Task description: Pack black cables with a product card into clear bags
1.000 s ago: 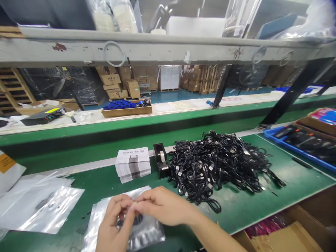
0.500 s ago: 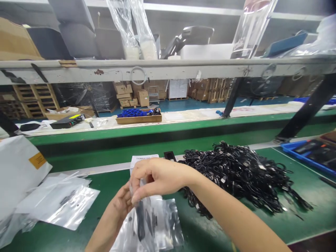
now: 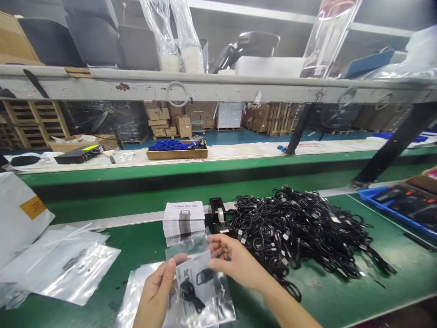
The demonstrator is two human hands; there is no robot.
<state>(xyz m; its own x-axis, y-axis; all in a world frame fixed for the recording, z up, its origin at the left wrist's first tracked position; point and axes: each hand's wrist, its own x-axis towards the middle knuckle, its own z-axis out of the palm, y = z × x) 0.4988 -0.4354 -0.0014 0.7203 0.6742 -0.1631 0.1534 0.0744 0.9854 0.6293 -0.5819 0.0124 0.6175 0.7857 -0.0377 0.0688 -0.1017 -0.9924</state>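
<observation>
The pouch is clear and colourless, with a black cable showing through. The cable pile is black flecked with silver, the tabletop deep green. White booklets carry black lettering and a dark picture. The tape dispenser is black, the tray bright blue, the paper bag white with an orange label. Blue pieces fill a brown carton.

- Tape dispenser just right of the leaflet stack
- Cable pile farther right
- Cable in bag, before the stack
- Other bags left
</observation>
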